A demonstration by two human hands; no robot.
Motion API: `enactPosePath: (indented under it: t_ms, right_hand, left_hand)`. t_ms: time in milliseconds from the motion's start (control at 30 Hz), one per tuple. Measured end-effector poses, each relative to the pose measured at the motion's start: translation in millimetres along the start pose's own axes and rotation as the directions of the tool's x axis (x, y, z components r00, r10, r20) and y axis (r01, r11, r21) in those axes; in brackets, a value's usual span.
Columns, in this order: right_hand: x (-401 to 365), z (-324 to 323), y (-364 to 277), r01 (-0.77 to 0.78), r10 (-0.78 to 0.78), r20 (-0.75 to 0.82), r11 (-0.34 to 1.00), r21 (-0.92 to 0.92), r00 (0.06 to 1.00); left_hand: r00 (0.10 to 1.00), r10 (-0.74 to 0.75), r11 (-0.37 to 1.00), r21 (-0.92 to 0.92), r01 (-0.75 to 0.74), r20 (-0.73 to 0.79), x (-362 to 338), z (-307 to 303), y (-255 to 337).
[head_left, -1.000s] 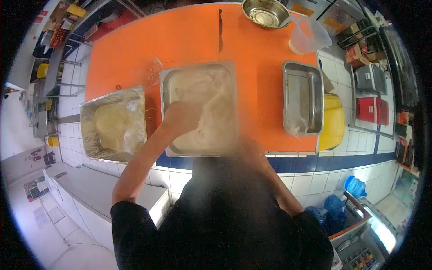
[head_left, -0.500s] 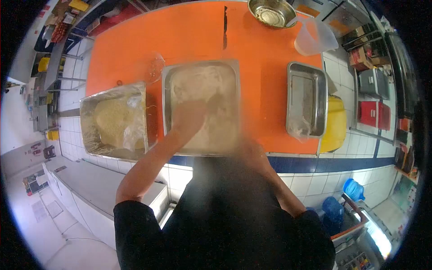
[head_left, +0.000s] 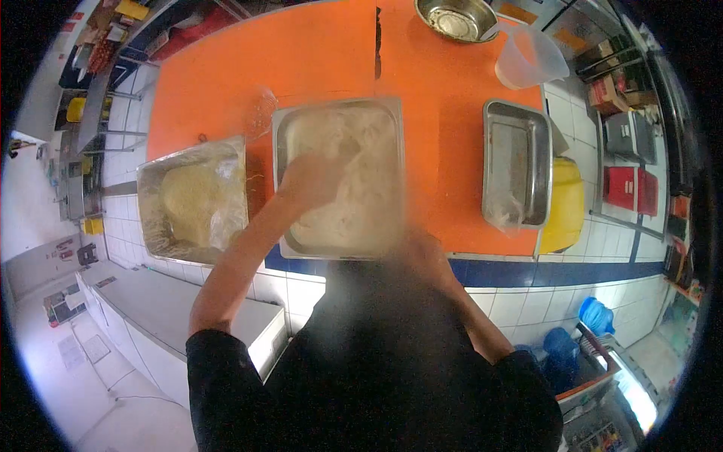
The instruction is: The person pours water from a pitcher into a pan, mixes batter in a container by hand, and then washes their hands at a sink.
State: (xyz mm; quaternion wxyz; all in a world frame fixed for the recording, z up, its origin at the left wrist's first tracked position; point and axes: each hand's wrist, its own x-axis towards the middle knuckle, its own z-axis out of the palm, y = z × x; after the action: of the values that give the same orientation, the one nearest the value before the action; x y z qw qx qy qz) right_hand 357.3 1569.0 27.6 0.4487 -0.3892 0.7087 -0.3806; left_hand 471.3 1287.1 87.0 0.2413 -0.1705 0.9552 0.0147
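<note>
Far left on the orange table [head_left: 316,60]: film-covered tray [head_left: 192,200]. Presses left hand [head_left: 309,181] into pale dough [head_left: 365,169] inside the middle pan [head_left: 340,103]; fingers too blurred to tell apart or together. Holds right hand [head_left: 423,252] at that pan's near right corner, equally blurred. Further right: empty pan [head_left: 516,162].

The orange tabletop [head_left: 301,60] lies bare behind the pans and in a broad strip between the middle pan [head_left: 339,103] and the right pan [head_left: 512,151], while the wrapped left pan [head_left: 188,151] crowds the middle one and a bowl [head_left: 458,16] and jug [head_left: 527,56] block the far right corner.
</note>
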Motion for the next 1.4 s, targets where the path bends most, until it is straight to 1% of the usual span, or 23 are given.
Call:
enactPosePath:
  t_ms: [67,100,167,233,300,367,400,467,567,600,633,700,767,900,967,1033,1100,1167,1200,1267,1300,1367,1400]
  right_hand:
    - [-2,-2,-7,0.017,-0.018,0.037,1.0,0.026,0.999]
    - [-2,-1,-12,-0.004,0.003,0.005,0.997,0.075,1.0]
    - [-2,2,-16,-0.03,0.034,-0.028,0.991,0.129,0.999]
    - [1,1,-17,-0.039,0.039,-0.004,0.999,-0.005,0.999]
    - [-1,-1,-20,-0.047,0.047,-0.001,0.999,0.024,0.999]
    - [-1,-4,-25,-0.053,0.053,0.007,0.997,0.052,0.999]
    - [-1,-5,-28,-0.058,0.058,0.007,0.996,0.064,0.998]
    - [-1,-4,-28,-0.07,0.07,0.008,0.994,0.078,0.998]
    - [2,-1,-20,-0.095,0.096,-0.014,0.995,0.034,0.995]
    - [2,0,-16,-0.032,0.032,-0.018,0.999,0.025,0.999]
    - [2,0,-14,0.034,-0.034,-0.021,0.999,0.015,0.999]
    - [0,-4,-20,-0.009,0.01,-0.033,1.0,0.021,0.999]
    - [1,-1,-18,-0.042,0.043,-0.039,0.999,0.028,0.998]
    - [1,2,-12,-0.03,0.037,-0.076,0.995,0.096,0.996]
    - [-2,2,-13,-0.013,0.025,-0.094,0.992,0.126,0.995]
    - [1,5,-10,0.039,-0.04,-0.093,0.999,-0.005,0.995]
    - [1,3,-11,-0.017,0.018,-0.061,1.0,0.02,0.998]
    - [-3,-1,-17,-0.08,0.08,-0.02,0.996,0.036,0.997]
    - [-3,-2,-22,-0.107,0.11,-0.019,0.988,0.115,0.994]
    - [0,-1,-20,-0.126,0.132,-0.019,0.973,0.193,0.991]
    - [-1,3,-10,-0.143,0.149,-0.007,0.96,0.239,0.989]
    - [-2,5,-6,-0.157,0.161,0.009,0.946,0.282,0.987]
    - [-1,4,-7,-0.147,0.15,0.001,0.971,0.189,0.989]
  left_hand:
    - [1.0,0.02,0.991,-0.13,-0.021,-0.007,-34,-16,14]
    - [1.0,0.02,0.992,-0.128,-0.021,-0.005,-46,-24,20]
    - [0.994,0.008,0.994,-0.112,0.005,0.111,-65,-33,30]
    - [0.993,-0.007,0.995,-0.099,0.019,0.117,-71,-17,33]
    - [0.992,-0.029,0.995,-0.088,0.04,0.124,-65,2,30]
    - [0.987,-0.163,0.979,-0.129,0.159,-0.015,-43,18,16]
    - [0.986,-0.164,0.979,-0.128,0.161,-0.012,-32,23,8]
    - [0.961,-0.242,0.968,-0.104,0.229,-0.136,-17,23,-1]
    - [0.946,-0.296,0.954,-0.079,0.288,-0.131,-32,-4,-10]
    - [0.95,-0.286,0.958,-0.076,0.278,-0.128,-40,-20,-14]
    - [0.93,-0.35,0.937,-0.054,0.346,-0.108,-49,-38,-19]
    - [0.905,-0.416,0.909,-0.033,0.415,-0.087,-53,-39,-37]
    - [0.905,-0.342,0.939,-0.059,0.339,-0.254,-34,-17,-63]
    - [0.952,-0.247,0.969,-0.04,0.244,-0.181,24,24,-75]
    - [0.976,-0.109,0.993,-0.056,0.1,-0.186,35,30,-71]
    - [0.983,-0.12,0.989,-0.105,0.105,-0.142,33,29,-67]
    - [0.988,-0.12,0.982,-0.155,0.105,-0.093,24,24,-61]
    - [0.974,0.011,0.985,-0.162,-0.049,-0.227,2,-1,-48]
    - [0.974,0.01,0.985,-0.163,-0.049,-0.228,-9,-13,-42]
    - [0.999,-0.035,0.998,-0.058,0.036,0.016,-27,-30,-30]
    - [0.999,-0.038,0.998,-0.058,0.039,0.018,-37,-30,-22]
    - [0.992,0.101,0.995,-0.026,-0.099,0.071,-52,-30,-9]
    - [0.993,0.095,0.995,-0.027,-0.094,0.07,-53,-28,-2]
